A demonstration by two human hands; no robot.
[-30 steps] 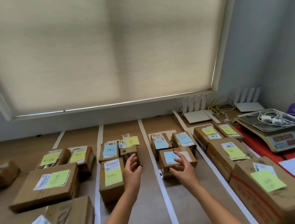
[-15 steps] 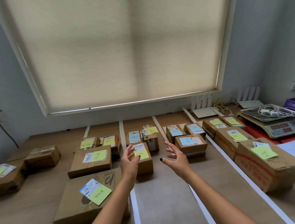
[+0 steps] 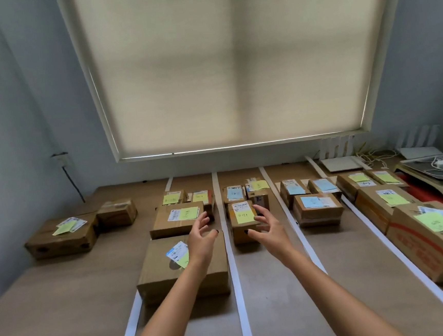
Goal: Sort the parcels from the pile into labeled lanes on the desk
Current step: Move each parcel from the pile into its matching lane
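1. Most parcels already lie sorted between the white tape strips point(image 3: 232, 260) on the desk point(image 3: 274, 297).
2. Left: two cardboard boxes point(image 3: 63, 236) far left, outside the lanes.
3. Left hand point(image 3: 201, 239) and right hand point(image 3: 267, 228) hover empty, fingers loosely spread.

Both hands are up over the desk point(image 3: 274, 292) with nothing in them. The left hand point(image 3: 201, 240) hovers above the big parcel point(image 3: 168, 271), fingers loosely spread, and the right hand point(image 3: 270, 229) hangs in front of the small parcel with the yellow note point(image 3: 242, 219). White tape strips point(image 3: 237, 281) split the desk into lanes full of boxes. Two more boxes point(image 3: 63, 236) sit off to the left, a scale point(image 3: 438, 175) far right, and a blind point(image 3: 232, 65) is drawn behind.
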